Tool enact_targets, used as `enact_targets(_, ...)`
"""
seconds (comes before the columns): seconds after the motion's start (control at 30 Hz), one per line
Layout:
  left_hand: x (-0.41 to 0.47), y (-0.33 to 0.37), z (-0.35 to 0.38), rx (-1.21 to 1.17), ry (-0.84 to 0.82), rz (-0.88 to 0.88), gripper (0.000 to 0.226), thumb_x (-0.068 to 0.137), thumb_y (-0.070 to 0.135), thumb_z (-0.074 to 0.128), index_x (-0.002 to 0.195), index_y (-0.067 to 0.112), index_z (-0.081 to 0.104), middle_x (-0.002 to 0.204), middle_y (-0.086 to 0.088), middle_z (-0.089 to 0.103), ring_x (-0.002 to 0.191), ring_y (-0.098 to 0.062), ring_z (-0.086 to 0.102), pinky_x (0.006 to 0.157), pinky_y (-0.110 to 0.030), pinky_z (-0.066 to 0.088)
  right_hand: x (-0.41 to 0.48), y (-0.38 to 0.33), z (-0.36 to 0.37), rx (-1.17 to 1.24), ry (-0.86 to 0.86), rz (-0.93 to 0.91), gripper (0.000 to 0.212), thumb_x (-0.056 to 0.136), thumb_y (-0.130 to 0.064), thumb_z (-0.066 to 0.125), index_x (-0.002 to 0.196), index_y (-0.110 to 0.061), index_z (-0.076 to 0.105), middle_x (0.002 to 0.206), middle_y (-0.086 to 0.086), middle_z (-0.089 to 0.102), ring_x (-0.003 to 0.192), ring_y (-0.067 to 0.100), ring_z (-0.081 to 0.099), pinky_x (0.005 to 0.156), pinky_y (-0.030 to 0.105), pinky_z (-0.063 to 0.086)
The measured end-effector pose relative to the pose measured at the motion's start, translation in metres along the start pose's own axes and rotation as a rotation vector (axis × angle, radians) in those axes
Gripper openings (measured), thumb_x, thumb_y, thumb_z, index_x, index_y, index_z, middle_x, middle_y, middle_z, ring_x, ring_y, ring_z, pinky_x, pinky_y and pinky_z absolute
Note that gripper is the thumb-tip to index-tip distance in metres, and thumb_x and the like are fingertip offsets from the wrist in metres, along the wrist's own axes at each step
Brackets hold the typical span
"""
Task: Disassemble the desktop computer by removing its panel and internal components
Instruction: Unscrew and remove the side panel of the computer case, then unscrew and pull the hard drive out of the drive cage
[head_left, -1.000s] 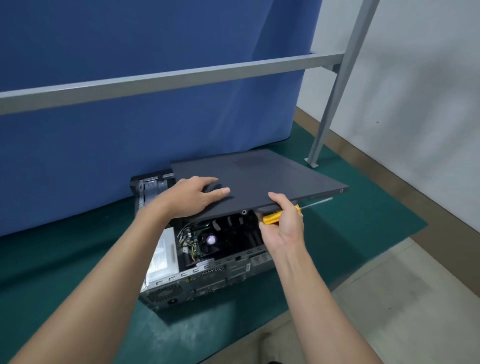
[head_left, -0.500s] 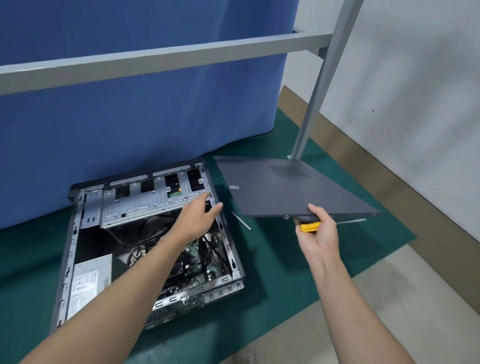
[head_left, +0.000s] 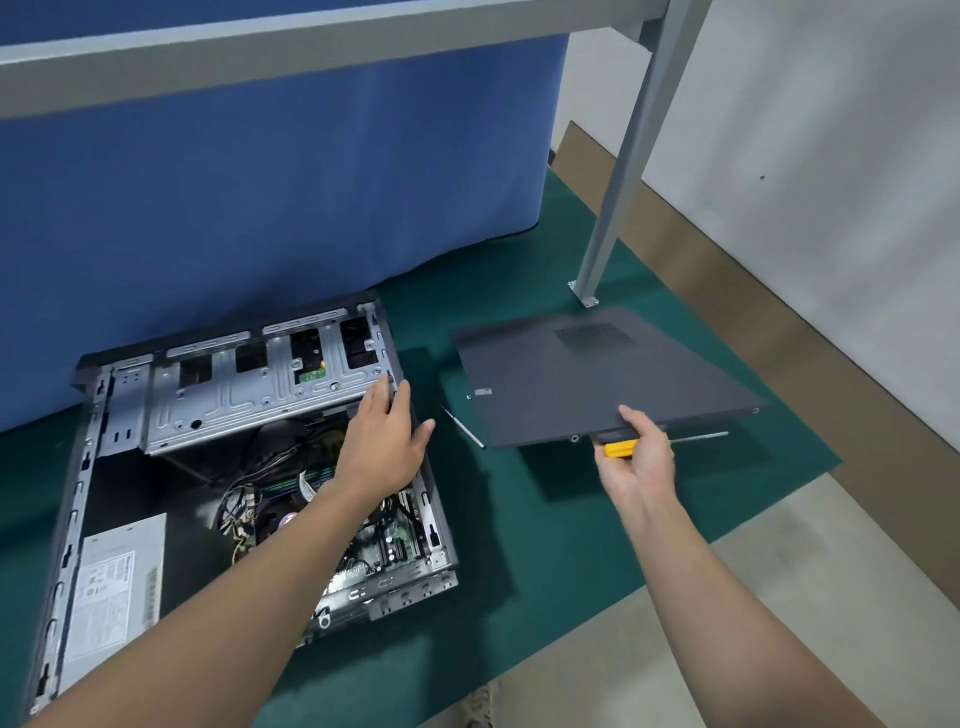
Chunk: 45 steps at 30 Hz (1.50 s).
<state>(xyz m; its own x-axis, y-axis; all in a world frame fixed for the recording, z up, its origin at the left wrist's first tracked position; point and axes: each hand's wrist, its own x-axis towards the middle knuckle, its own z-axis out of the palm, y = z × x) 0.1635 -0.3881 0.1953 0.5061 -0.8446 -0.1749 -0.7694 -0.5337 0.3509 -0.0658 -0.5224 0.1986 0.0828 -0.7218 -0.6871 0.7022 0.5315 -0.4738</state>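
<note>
the side panel (head_left: 597, 379) and screwdriver (head_left: 621, 448) are gripped by the right hand (head_left: 641, 457), to be set down right; the left hand (head_left: 384, 447) is spread over the open case (head_left: 83, 467).

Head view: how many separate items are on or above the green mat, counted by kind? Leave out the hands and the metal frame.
Computer case: 1
Side panel: 1
Yellow-handled screwdriver: 1
Slim metal tool: 1
Total: 4

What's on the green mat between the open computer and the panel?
A thin metal rod lies on the mat between the computer and the panel. The head view shows it.
</note>
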Motion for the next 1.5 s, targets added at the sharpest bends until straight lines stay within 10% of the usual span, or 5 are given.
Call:
enact_targets(0.5, -0.007, 0.02, 0.023, 0.118, 0.045, 0.013, 0.07, 0.1, 0.039, 0.042, 0.152, 0.004, 0.01, 0.16, -0.015, -0.011, 0.148, -0.024, -0.013, 0.119, -0.036, 0.009, 0.048, -0.023, -0.056, -0.498, 0.256, -0.016, 0.013, 0.098, -0.018, 0.051, 0.101, -0.006, 0.05, 0.118, 0.01, 0.06, 0.1, 0.031, 0.062, 0.086, 0.057, 0.051)
enact_targets(0.83, -0.009, 0.021, 0.022, 0.174, 0.04, 0.021, 0.069, 0.098, 0.031, 0.048, 0.152, 0.006, 0.013, 0.16, -0.017, -0.011, 0.148, -0.026, -0.012, 0.119, -0.038, 0.005, 0.055, 0.007, -0.066, -0.754, 0.363, 0.258, 0.034, 0.101, -0.016, 0.043, 0.135, -0.007, 0.041, 0.125, 0.019, 0.057, 0.087, 0.037, 0.063, 0.077, 0.04, 0.058)
enact_targets(1.03, -0.009, 0.019, 0.022, 0.172, 0.043, 0.022, 0.065, 0.096, 0.031, 0.049, 0.15, 0.007, 0.02, 0.16, -0.017, -0.007, 0.149, -0.027, -0.007, 0.119, -0.039, 0.007, 0.05, 0.008, -0.074, -1.116, 0.41, 0.092, 0.033, 0.1, -0.015, 0.045, 0.13, -0.001, 0.048, 0.105, 0.024, 0.064, 0.078, 0.032, 0.068, 0.052, 0.034, 0.058)
enact_targets(1.33, -0.016, -0.007, -0.006, 0.078, 0.065, 0.012, 0.061, 0.101, 0.045, 0.035, 0.151, 0.013, 0.023, 0.16, -0.004, 0.02, 0.147, -0.021, 0.016, 0.118, -0.039, 0.011, 0.0, 0.055, -0.025, -1.508, -0.177, -0.137, 0.039, 0.094, -0.045, 0.049, 0.069, -0.016, 0.039, 0.067, 0.002, 0.045, 0.055, 0.017, 0.036, 0.051, 0.028, 0.031)
enact_targets(1.5, -0.027, -0.045, -0.029, 0.061, -0.005, -0.079, 0.065, 0.1, 0.045, 0.04, 0.153, 0.015, 0.018, 0.161, -0.006, 0.013, 0.148, -0.022, 0.011, 0.119, -0.043, 0.014, -0.043, 0.078, 0.032, -1.559, -0.496, -0.26, 0.03, 0.099, -0.036, 0.037, 0.095, -0.011, 0.053, 0.084, 0.002, 0.058, 0.068, 0.015, 0.046, 0.064, 0.03, 0.037)
